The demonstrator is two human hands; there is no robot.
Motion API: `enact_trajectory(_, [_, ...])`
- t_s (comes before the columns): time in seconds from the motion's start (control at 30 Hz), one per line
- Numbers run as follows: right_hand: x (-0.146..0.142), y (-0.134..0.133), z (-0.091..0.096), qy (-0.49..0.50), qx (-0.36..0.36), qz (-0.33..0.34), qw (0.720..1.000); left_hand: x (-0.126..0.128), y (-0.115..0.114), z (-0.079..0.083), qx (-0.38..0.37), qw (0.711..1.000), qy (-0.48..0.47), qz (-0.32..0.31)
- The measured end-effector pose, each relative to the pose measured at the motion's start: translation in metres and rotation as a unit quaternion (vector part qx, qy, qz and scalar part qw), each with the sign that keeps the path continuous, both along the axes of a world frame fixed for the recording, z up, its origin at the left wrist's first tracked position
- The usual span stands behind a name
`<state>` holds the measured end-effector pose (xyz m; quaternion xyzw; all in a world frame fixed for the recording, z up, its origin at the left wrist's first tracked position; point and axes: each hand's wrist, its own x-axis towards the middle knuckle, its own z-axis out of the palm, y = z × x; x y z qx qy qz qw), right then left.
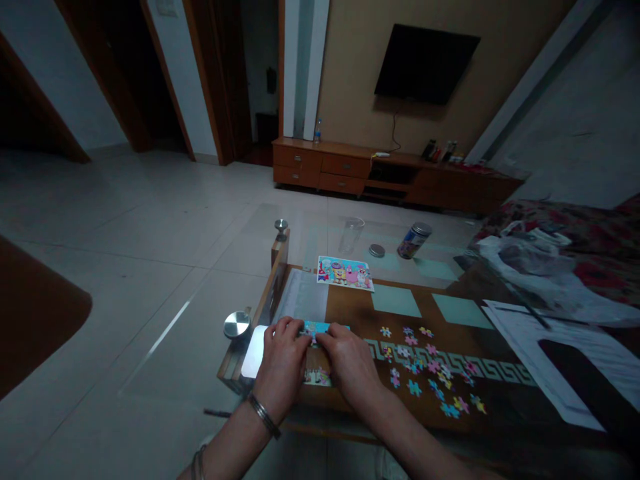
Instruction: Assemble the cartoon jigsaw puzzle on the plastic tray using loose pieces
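Observation:
On the glass-topped table, a partly joined jigsaw puzzle (317, 377) lies under and between my hands, its upper strip blue. My left hand (284, 355) is closed at the puzzle's left side, its thumb and fingertips on the pieces near the upper strip. From the right, my right hand (351, 363) also grips the pieces, thumb close to the left thumb. The hands cover much of the puzzle. Loose jigsaw pieces (414, 387) are scattered right of my right hand. Beyond the puzzle lies a colourful cartoon picture card (345, 274).
A white rounded panel (253, 353) shows beside my left hand. Farther back stand a clear cup (352, 233), a metal lid (377, 251) and a printed can (415, 241). Papers (545, 353), a dark long object (585, 383) and a plastic bag (540, 267) lie at right.

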<state>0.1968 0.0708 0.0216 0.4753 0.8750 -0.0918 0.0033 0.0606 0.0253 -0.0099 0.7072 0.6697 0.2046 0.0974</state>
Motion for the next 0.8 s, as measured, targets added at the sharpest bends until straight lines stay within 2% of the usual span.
enact_trajectory(0.17, [0.024, 0.016, 0.009, 0.13, 0.051, -0.065, 0.988, -0.005, 0.0, -0.002, 0.031, 0.999, 0.003, 0.009])
enact_trajectory(0.27, [0.04, 0.027, 0.008, 0.156, 0.049, -0.095, 0.982, -0.01, 0.001, -0.003, 0.042, 0.999, -0.004, 0.012])
enact_trajectory(0.47, [0.05, 0.033, 0.006, 0.149, 0.005, -0.091, 0.985, -0.027, 0.005, -0.002, 0.061, 0.997, -0.023, 0.046])
enact_trajectory(0.57, [0.052, 0.031, 0.008, 0.152, 0.005, -0.093, 0.984, -0.039, 0.007, -0.002, 0.071, 0.994, -0.042, 0.069])
enact_trajectory(0.8, [0.073, 0.024, 0.017, 0.22, 0.01, -0.093, 0.971, -0.051, 0.009, -0.002, 0.07, 0.988, -0.04, 0.129])
